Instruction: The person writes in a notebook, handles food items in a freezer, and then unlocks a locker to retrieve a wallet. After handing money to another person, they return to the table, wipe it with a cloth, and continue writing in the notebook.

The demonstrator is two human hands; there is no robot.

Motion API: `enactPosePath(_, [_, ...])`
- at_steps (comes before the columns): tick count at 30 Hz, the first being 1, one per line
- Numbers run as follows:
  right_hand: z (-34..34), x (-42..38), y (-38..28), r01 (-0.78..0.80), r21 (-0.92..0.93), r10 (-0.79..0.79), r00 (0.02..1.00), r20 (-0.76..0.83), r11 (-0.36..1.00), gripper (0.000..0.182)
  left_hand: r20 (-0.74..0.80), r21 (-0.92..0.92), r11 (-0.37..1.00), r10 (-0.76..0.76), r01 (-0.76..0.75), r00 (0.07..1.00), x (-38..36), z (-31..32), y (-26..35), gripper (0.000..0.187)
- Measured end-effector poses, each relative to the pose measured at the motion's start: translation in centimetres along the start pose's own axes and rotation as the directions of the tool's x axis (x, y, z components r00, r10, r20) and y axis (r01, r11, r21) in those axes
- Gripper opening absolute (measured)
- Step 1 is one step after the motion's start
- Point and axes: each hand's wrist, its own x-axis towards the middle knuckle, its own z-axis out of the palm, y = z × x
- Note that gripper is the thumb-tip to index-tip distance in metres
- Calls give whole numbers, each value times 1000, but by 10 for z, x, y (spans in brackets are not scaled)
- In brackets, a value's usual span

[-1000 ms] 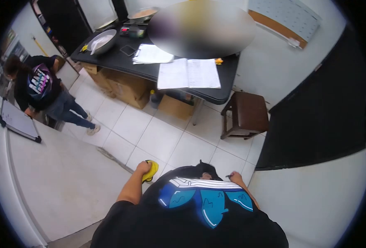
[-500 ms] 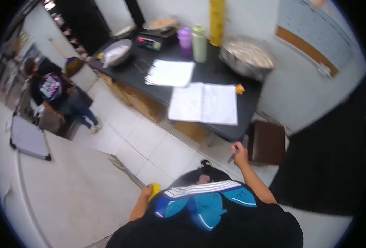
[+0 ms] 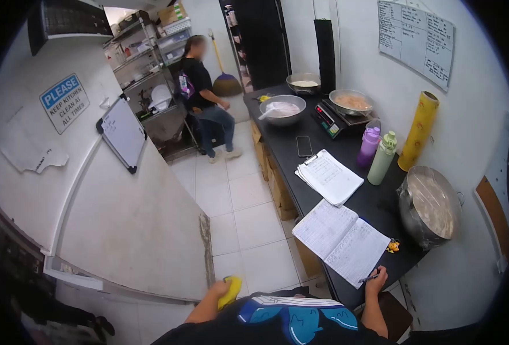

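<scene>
A pen [image 3: 369,278] is pinched in the right hand [image 3: 376,280], fingers curled shut around it, with the tip resting at the near corner of the open notebook [image 3: 340,241], which lies at the near end of the black counter [image 3: 346,175] and overhangs its edge a bit. A yellow thing [image 3: 231,292], probably a sponge or cloth, is gripped in the left hand [image 3: 219,287], fingers wrapped closed on it, held low beside the white wall panel [image 3: 133,230]. Honestly the notebook looks like the weak spot: if it's leaned on near that overhanging corner, it could probably be tipped or slid off onto the tiles. The big pot [image 3: 429,206] sits just beside it, and a small yellow toy [image 3: 392,246] lies between them, so a careless elbow could likely knock the toy off. If the yellow thing is wet, pages could get smudged should it be brought over. Two bottles [image 3: 376,153] stand upright further along, near the clipboard [image 3: 329,176], easily toppled if reached past. Another person [image 3: 204,95] stands well apart down the aisle.
</scene>
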Motion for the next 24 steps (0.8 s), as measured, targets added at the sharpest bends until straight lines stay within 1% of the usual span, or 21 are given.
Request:
enactPosePath(2, [3, -3, 6, 33, 34, -33, 999, 18, 999, 24, 47, 79, 997, -28, 24, 999, -8, 11, -23, 70])
enactPosePath(4, [1, -6, 7, 85, 50, -85, 996, 4, 995, 27, 79, 40, 994, -103, 100, 991, -26, 19, -43, 69])
enactPosePath(5, [1, -4, 7, 87, 60, -87, 996, 7, 994, 28, 92, 42, 992, -124, 121, 988, -24, 26, -56, 68])
enactPosePath(8, [-3, -8, 6, 71, 69, -73, 997, 27, 995, 30, 70, 77, 993, -94, 88, 993, -8, 40, -88, 68])
enactPosePath(10, [-1, -6, 8, 65, 49, -68, 997, 48, 997, 30, 33, 95, 994, -49, 46, 998, 0, 42, -91, 67])
enactPosePath(11, [0, -1, 8, 97, 45, -99, 994, 36, 994, 30, 6, 25, 997, -77, 77, 997, 6, 42, -92, 67])
enactPosePath(12, [1, -1, 8, 126, 42, -127, 992, 27, 991, 30, -21, -47, 994, -104, 103, 994, -13, 24, -66, 67])
enactPosePath(13, [0, -6, 10, 146, 37, -147, 989, 27, 989, 30, -48, -119, 985, -132, 125, 990, -51, -9, -18, 67])
enactPosePath(16, [-3, -7, 11, 132, 78, -136, 989, 56, 988, 27, -88, -91, 990, -116, 108, 989, -31, -2, -10, 69])
enactPosePath(17, [1, -2, 9, 129, 84, -134, 989, 57, 988, 26, -144, -6, 1000, -14, 14, 989, -24, 1, -9, 72])
enactPosePath(18, [1, -2, 10, 124, 86, -130, 989, 67, 989, 24, -144, -16, 1000, -26, 24, 989, -28, -6, 8, 73])
enactPosePath(19, [-3, -9, 14, 114, 83, -122, 988, 92, 990, 23, -133, -25, 999, -50, 47, 990, -49, -11, 23, 74])
enactPosePath(20, [-7, -11, 12, 108, 88, -115, 990, 84, 990, 22, -125, -35, 997, -75, 71, 989, -60, -15, 33, 74])
enactPosePath(21, [-9, -9, 5, 102, 96, -109, 991, 77, 990, 21, -105, -16, 998, -61, 60, 993, -44, -8, 20, 76])
enactPosePath(24, [-16, -7, -8, 87, 105, -95, 993, 76, 991, 20, -81, -71, 997, 18, -24, 997, -36, -3, -1, 77])
